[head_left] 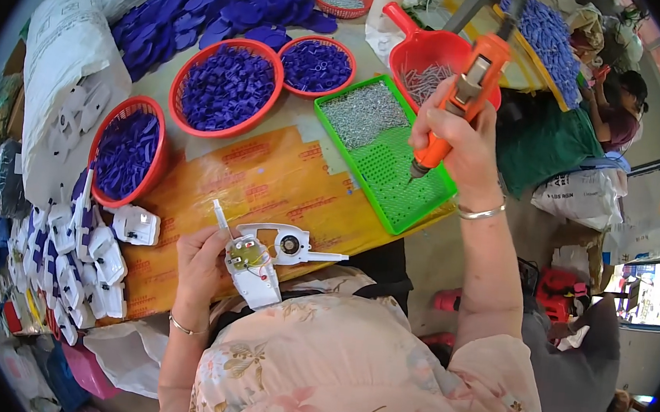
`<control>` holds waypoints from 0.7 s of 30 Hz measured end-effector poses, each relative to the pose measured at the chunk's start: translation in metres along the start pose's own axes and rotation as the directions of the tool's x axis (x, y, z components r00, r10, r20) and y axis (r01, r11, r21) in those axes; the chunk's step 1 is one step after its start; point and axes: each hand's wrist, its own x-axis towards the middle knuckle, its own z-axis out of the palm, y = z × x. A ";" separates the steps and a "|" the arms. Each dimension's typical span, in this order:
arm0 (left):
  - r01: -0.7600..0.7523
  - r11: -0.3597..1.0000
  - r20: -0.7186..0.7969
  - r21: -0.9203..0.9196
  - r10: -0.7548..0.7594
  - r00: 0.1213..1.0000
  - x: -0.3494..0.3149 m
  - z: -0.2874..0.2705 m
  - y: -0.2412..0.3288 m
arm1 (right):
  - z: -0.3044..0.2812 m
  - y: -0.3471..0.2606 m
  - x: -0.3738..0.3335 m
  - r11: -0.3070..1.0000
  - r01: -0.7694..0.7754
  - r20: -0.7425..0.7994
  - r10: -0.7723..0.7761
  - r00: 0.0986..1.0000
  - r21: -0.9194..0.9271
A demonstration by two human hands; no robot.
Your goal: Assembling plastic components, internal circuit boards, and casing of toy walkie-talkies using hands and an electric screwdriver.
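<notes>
The right hand is gripping an orange driver, its fingers closing around the body. The bit is pointing down at the green tray; whether it is touching or hanging just above, I cannot tell from this angle. Screws are covering the tray's far part, and rows of holes are showing in its near part. The left hand is holding a white casing by its left side, fingers closing on it, at the table's near edge beside the person's front. A board with thin wires is lying in the casing, and a black ring is sitting in the white part to its right. Three red baskets are holding purple pieces across the table, and white shells are piling up at the left
</notes>
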 end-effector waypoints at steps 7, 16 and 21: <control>-0.057 0.998 -0.058 0.035 0.059 0.997 -0.004 0.002 0.000 | 0.006 0.040 0.003 0.969 0.177 -0.321 -0.226 0.920 -0.174; -0.058 0.998 -0.064 0.024 0.060 0.996 -0.004 0.001 0.001 | 0.004 0.050 0.012 0.976 0.171 -0.394 -0.211 0.895 -0.136; -0.017 1.000 -0.047 0.016 0.018 0.999 -0.006 0.002 0.003 | 0.002 0.056 0.012 0.978 0.173 -0.396 -0.204 0.895 -0.113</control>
